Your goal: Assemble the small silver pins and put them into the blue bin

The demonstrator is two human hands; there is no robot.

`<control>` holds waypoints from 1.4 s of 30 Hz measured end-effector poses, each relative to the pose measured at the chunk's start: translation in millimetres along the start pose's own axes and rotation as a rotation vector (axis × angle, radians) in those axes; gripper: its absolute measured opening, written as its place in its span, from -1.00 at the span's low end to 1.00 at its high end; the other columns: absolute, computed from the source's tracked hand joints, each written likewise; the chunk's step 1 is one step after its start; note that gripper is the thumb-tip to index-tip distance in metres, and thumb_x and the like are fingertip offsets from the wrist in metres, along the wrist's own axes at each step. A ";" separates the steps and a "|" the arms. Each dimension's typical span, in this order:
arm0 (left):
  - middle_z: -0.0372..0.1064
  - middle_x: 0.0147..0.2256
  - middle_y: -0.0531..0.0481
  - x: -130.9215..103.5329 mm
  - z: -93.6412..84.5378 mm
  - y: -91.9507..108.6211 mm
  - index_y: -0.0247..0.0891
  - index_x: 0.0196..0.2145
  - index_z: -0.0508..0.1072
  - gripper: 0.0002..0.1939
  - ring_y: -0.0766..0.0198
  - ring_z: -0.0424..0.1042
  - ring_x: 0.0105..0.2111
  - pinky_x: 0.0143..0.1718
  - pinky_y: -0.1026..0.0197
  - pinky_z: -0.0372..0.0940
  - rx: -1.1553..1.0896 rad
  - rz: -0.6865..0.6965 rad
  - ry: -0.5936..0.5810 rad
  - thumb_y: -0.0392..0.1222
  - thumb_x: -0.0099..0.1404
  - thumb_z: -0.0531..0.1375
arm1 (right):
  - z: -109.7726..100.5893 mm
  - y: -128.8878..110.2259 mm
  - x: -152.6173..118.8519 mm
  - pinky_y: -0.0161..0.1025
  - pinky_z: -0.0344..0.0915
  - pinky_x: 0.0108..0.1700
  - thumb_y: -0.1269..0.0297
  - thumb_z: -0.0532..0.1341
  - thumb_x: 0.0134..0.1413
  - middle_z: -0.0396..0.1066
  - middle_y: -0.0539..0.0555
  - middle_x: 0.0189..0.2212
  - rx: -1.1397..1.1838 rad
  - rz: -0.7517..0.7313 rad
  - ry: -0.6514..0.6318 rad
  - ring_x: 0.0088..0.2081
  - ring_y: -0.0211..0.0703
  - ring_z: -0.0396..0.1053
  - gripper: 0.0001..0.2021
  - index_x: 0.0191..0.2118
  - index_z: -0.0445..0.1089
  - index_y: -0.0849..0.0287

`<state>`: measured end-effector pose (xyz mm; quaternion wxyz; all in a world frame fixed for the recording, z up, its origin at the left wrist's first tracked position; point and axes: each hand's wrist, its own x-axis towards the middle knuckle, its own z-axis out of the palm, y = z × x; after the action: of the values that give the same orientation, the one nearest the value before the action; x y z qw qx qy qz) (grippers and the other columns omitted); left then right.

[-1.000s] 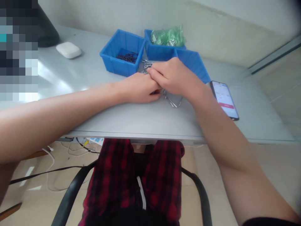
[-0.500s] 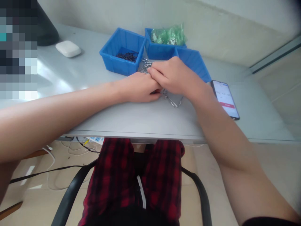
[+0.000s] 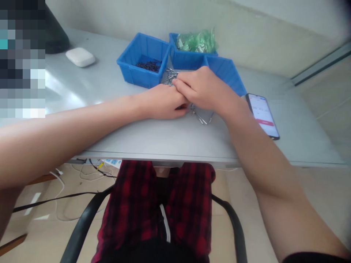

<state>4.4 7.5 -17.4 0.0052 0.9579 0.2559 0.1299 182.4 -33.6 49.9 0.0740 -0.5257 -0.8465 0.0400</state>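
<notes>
My left hand (image 3: 167, 101) lies on the table with its fingers curled and closed. Over its fingertips rests my right hand (image 3: 199, 87), its fingers bent and pressed together. Whatever either hand holds, if anything, is hidden where they overlap. Slim silver metal pieces (image 3: 170, 75), too small to name surely, lie in a pile just beyond the hands. More silver pieces (image 3: 202, 119) lie below my right hand near its wrist.
Behind the hands stand a blue bin (image 3: 142, 76) with dark screw-like pieces (image 3: 150, 66), another blue bin (image 3: 189, 60) with a green plastic bag (image 3: 197, 42), and a third blue bin (image 3: 229, 75). A lit phone (image 3: 264, 117) lies right; a white case (image 3: 80, 57) lies left.
Both hands keep the same place and pose. Only a very slight shift of the camera view shows.
</notes>
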 end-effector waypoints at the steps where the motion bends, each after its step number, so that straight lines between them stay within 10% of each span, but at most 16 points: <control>1: 0.79 -0.09 -0.09 0.1 0.0 0.0 -0.13 -0.04 0.79 -0.65 -0.02 0.75 -0.03 -0.02 0.04 0.62 -0.001 -0.005 -0.005 -0.04 0.54 0.19 | 0.0 -0.2 -0.2 0.03 0.23 -0.09 0.08 0.00 0.69 0.60 0.15 -0.24 -0.006 -0.005 0.000 -0.17 0.16 0.46 -0.53 -0.41 0.01 -0.05; 42: 0.78 -0.01 -0.12 -1.7 -1.4 -0.4 -0.15 0.04 0.77 -0.56 -0.12 0.74 0.09 0.14 -0.08 0.62 0.001 -0.001 -0.051 0.02 0.61 0.11 | -5.9 -5.4 -4.0 -0.01 0.23 -0.09 0.14 -0.03 0.68 0.56 0.14 -0.24 -0.022 -0.005 -0.046 -0.17 0.12 0.48 -0.57 -0.39 0.04 -0.05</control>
<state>2.4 7.0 -16.5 0.0113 0.9608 0.2561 0.1054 180.4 -39.7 56.2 0.0491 -0.5232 -0.8497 0.0427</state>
